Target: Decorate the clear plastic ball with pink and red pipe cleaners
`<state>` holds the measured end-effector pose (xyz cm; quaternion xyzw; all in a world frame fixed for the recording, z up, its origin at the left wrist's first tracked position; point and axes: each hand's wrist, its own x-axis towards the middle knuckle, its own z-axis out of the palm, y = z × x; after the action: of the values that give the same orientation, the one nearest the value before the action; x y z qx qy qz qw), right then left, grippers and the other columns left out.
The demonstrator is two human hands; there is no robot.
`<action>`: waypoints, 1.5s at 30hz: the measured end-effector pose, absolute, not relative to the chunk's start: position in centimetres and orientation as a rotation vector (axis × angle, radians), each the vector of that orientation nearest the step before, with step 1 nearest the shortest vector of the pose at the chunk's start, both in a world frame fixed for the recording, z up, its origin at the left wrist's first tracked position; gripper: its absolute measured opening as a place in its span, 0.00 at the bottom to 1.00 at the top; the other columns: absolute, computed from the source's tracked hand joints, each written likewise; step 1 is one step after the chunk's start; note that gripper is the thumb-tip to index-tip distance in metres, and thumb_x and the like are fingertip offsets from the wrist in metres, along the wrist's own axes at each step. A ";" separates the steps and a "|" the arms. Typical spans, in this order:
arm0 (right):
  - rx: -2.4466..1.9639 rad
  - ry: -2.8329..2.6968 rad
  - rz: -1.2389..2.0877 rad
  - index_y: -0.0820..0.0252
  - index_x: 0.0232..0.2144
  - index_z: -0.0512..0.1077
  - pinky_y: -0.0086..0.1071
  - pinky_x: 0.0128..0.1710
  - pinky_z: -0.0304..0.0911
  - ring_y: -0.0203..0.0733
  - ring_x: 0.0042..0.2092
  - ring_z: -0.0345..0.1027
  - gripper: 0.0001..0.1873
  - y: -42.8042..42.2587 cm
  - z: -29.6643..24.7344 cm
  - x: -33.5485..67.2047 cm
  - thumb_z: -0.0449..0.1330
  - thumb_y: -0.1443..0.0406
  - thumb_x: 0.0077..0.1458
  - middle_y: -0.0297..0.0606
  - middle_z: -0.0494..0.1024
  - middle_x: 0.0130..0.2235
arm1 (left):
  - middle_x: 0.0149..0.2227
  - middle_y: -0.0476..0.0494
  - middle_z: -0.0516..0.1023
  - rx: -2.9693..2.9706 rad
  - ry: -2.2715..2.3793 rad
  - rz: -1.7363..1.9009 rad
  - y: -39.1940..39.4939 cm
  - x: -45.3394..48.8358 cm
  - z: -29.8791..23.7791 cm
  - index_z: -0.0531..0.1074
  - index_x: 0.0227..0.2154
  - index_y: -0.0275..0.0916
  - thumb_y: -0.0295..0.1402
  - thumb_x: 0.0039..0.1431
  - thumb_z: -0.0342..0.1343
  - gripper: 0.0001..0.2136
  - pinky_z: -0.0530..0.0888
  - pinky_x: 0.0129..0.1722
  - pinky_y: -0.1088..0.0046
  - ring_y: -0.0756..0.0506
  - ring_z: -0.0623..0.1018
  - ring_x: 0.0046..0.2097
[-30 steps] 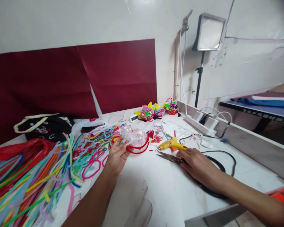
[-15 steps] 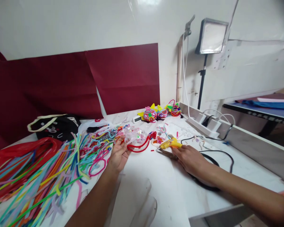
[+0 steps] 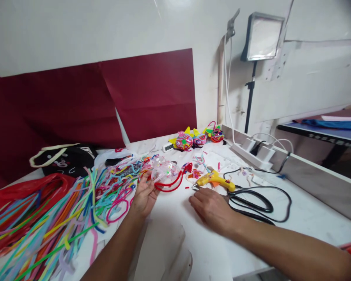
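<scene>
My left hand [image 3: 143, 195] is closed on a clear plastic ball [image 3: 164, 171] with coloured bits inside and a red pipe cleaner looped round its lower edge, held just above the white table [image 3: 193, 242]. Palm down on the table to the right lies my right hand [image 3: 211, 207], its fingers flat and holding nothing. A yellow glue gun [image 3: 214, 178] lies just beyond its fingertips. The black handles of a pair of scissors [image 3: 251, 200] lie at the right of that hand; the blades are mostly hidden by it.
Several loose coloured pipe cleaners [image 3: 61, 218] cover the table's left, over a red plastic bag [image 3: 23, 187]. A black bag [image 3: 62, 160] sits behind. Three decorated balls [image 3: 194, 139], a power strip [image 3: 251, 150], a black cable [image 3: 283, 205] and a light panel [image 3: 261, 37] stand at the back right.
My right hand has slid left off the scissors' handles, which now lie bare, and rests flat near the glue gun. My left hand still holds the ball.
</scene>
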<state>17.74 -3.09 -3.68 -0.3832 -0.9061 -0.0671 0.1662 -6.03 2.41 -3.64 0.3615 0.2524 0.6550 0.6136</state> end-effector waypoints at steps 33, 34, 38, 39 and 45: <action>-0.851 -2.559 -0.073 0.60 0.27 0.66 0.33 0.29 0.51 0.38 0.28 0.64 0.05 -3.3 -5.5 17.9 0.55 0.72 0.54 0.35 0.74 0.28 | 0.30 0.52 0.78 0.742 0.757 1.573 2.2 -5.8 -3.5 0.67 0.44 0.42 0.22 0.40 0.69 0.27 0.79 0.32 0.78 0.51 0.80 0.29; -0.848 -2.557 -0.071 0.60 0.27 0.67 0.33 0.28 0.50 0.38 0.28 0.64 0.05 -3.3 -5.5 17.9 0.55 0.72 0.54 0.35 0.74 0.28 | 0.28 0.53 0.77 0.738 0.765 1.569 2.1 -5.7 -3.5 0.67 0.43 0.43 0.22 0.40 0.69 0.27 0.79 0.32 0.78 0.51 0.80 0.28; -0.861 -2.543 -0.076 0.60 0.27 0.67 0.33 0.28 0.51 0.38 0.28 0.64 0.06 -3.4 -5.3 17.9 0.55 0.72 0.54 0.35 0.74 0.28 | 0.28 0.54 0.77 0.754 0.757 1.548 1.9 -5.4 -3.6 0.67 0.41 0.44 0.23 0.41 0.69 0.24 0.79 0.32 0.79 0.51 0.80 0.28; -0.869 -2.544 -0.071 0.60 0.27 0.67 0.33 0.29 0.51 0.38 0.28 0.64 0.06 -3.4 -5.3 17.9 0.54 0.72 0.54 0.35 0.74 0.28 | 0.29 0.53 0.78 0.761 0.757 1.544 1.9 -5.3 -3.6 0.67 0.40 0.43 0.23 0.41 0.69 0.24 0.79 0.32 0.78 0.51 0.80 0.28; -0.895 -2.561 -0.024 0.60 0.28 0.67 0.32 0.29 0.52 0.38 0.29 0.65 0.05 -3.6 -5.2 17.8 0.55 0.72 0.54 0.35 0.73 0.28 | 0.28 0.52 0.79 0.726 0.784 1.545 1.7 -4.8 -3.5 0.67 0.41 0.42 0.23 0.41 0.69 0.23 0.79 0.31 0.77 0.51 0.80 0.27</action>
<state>17.77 -3.56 -5.23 -0.3225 -0.9224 -0.0088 0.2126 -4.82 1.72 -3.46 0.3121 0.3367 0.6639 0.5903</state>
